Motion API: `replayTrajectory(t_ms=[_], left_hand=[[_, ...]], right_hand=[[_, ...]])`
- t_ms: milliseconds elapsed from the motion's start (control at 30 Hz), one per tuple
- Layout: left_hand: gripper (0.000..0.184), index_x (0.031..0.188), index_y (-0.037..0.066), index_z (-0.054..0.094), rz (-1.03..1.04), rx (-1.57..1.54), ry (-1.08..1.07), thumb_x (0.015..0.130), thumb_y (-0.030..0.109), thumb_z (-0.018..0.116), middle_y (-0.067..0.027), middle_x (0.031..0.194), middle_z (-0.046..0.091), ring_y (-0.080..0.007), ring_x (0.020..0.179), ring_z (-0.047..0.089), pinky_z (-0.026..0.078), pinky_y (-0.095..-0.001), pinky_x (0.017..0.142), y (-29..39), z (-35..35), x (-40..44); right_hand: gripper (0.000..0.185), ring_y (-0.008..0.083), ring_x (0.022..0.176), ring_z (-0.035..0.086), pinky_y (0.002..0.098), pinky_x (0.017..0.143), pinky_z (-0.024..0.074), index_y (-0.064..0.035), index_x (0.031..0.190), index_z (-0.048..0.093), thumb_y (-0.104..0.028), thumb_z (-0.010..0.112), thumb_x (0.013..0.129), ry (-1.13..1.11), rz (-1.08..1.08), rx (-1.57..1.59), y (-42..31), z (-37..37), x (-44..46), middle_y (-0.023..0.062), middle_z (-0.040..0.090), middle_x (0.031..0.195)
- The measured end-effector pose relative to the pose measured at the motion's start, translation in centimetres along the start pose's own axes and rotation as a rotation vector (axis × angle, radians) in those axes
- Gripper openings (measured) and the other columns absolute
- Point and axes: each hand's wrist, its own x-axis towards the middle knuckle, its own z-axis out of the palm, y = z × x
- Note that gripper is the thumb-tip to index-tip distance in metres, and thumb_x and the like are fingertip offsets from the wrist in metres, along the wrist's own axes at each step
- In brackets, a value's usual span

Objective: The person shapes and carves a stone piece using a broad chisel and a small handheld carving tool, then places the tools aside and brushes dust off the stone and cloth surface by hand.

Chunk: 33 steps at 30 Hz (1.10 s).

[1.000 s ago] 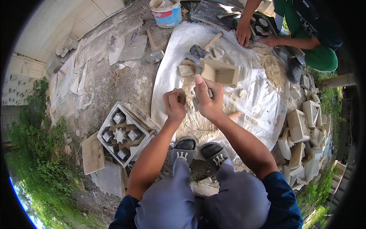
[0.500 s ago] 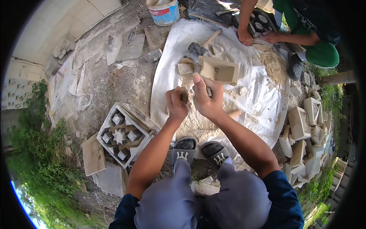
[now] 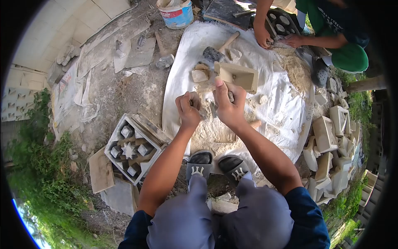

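My left hand [image 3: 188, 109] is closed, fingers curled round something greyish, mostly hidden. Close beside it, my right hand [image 3: 229, 106] is also closed, thumb pointing up; a small grey piece [image 3: 230, 96] shows between its fingers, and a thin dark edge sticks out toward the left hand. Both hands hang over pale powder and crumbs [image 3: 215, 130] on a white sheet [image 3: 284, 124]. Just beyond the right hand lies a hollow cast-concrete block [image 3: 244, 78]. A hammer [image 3: 230, 40] with a wooden handle and broken lumps [image 3: 200, 75] lie farther off.
A geometric mould [image 3: 130, 148] with a star centre sits at left. Concrete pieces [image 3: 325, 135] are piled at right. A paint bucket [image 3: 176, 14] and another hammer [image 3: 165, 61] are at the back left. A co-worker's hands [image 3: 263, 37] work at a dark mould [image 3: 282, 25].
My hands have moved slightly apart, and the left hand has turned a little. A thin dark edge now shows beside my right hand. The co-worker's hand has shifted slightly at the mould.
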Motion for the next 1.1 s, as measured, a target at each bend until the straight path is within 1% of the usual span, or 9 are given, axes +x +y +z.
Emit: replayTrajectory(t_ms=[133,367,433,533,667,800,867,900,1100], left_hand=[[0.005,0.105,0.005,0.045,0.1,0.111,0.259,0.101,0.003,0.042,-0.0089,0.079,0.05,-0.0127,0.053,0.044,0.04,-0.0288,0.049,0.2,1.2,-0.2],[0.006,0.092,0.005,0.04,0.025,0.014,0.133,0.098,0.006,0.043,-0.0051,0.061,0.039,-0.0126,0.047,0.035,0.035,-0.0279,0.048,3.0,0.2,2.3],[0.033,0.07,0.006,0.035,-0.307,-0.191,0.133,0.098,0.023,0.037,-0.0036,0.053,0.032,-0.0127,0.045,0.03,0.028,-0.0291,0.046,1.1,1.5,1.6],[0.052,0.053,0.009,0.027,-0.236,0.103,0.322,0.095,0.037,0.033,-0.0023,0.048,0.025,-0.013,0.043,0.026,0.023,-0.0305,0.044,2.0,2.4,1.7],[0.053,0.058,0.002,0.044,-0.518,-0.41,0.125,0.098,0.036,0.034,-0.0033,0.051,0.034,-0.0135,0.045,0.034,0.025,-0.0286,0.043,0.6,0.9,0.7],[0.023,0.08,0.001,0.05,0.126,0.174,0.202,0.098,0.014,0.045,-0.0065,0.066,0.045,-0.0141,0.048,0.04,0.03,-0.0278,0.043,4.3,1.6,4.2],[0.007,0.1,0.003,0.046,0.112,-0.171,-0.037,0.095,-0.002,0.048,-0.0087,0.082,0.05,-0.0144,0.053,0.044,0.036,-0.0265,0.044,1.3,2.2,1.6],[0.022,0.11,0.004,0.044,0.076,-0.335,-0.15,0.094,-0.01,0.049,-0.0098,0.09,0.052,-0.0146,0.056,0.047,0.039,-0.0259,0.044,-0.1,2.5,0.4],[0.023,0.115,0.006,0.04,0.205,0.036,0.038,0.097,-0.008,0.045,-0.0119,0.092,0.05,-0.0145,0.057,0.047,0.042,-0.0268,0.045,1.6,4.6,1.3]], right_hand=[[0.044,0.0071,0.054,0.029,0.0311,0.045,0.0251,0.0022,0.067,0.049,-0.022,0.052,0.103,0.024,-0.009,-0.068,0.4,-0.3,0.2,0.0003,0.034,0.052],[0.045,0.0065,0.054,0.03,0.0303,0.045,0.0254,0.0019,0.066,0.049,-0.024,0.053,0.103,0.002,-0.018,-0.109,-0.1,-0.6,-0.1,-0.0003,0.034,0.054],[0.044,0.0071,0.054,0.031,0.0306,0.046,0.0267,0.0018,0.066,0.05,-0.022,0.051,0.103,0.051,0.062,0.007,-1.0,-0.4,0.6,0.0012,0.035,0.053],[0.045,0.0072,0.054,0.031,0.0306,0.045,0.027,0.0025,0.067,0.052,-0.023,0.051,0.103,0.024,-0.017,-0.066,-1.6,-0.4,0.3,0.0011,0.036,0.053],[0.046,0.0061,0.053,0.031,0.0304,0.044,0.0258,0.0023,0.066,0.052,-0.024,0.052,0.103,0.03,-0.04,-0.126,-0.3,-1.6,0.0,-0.0009,0.037,0.051],[0.047,0.0058,0.053,0.03,0.0303,0.044,0.0248,0.0018,0.065,0.051,-0.025,0.051,0.104,0.044,0.01,-0.073,-0.7,-1.9,-0.1,-0.0009,0.036,0.051],[0.049,0.0054,0.053,0.029,0.0302,0.044,0.0239,0.0016,0.064,0.05,-0.027,0.05,0.104,0.051,-0.017,-0.124,1.2,-2.5,-0.1,-0.0012,0.034,0.052],[0.049,0.0054,0.053,0.029,0.0302,0.044,0.0239,0.0016,0.064,0.05,-0.027,0.05,0.104,0.067,-0.018,-0.132,0.9,-3.0,0.2,-0.0012,0.034,0.052],[0.047,0.0036,0.053,0.031,0.0272,0.046,0.0243,-0.0012,0.066,0.048,-0.028,0.048,0.105,0.033,0.003,-0.172,0.6,-3.5,0.0,-0.0063,0.04,0.055]])
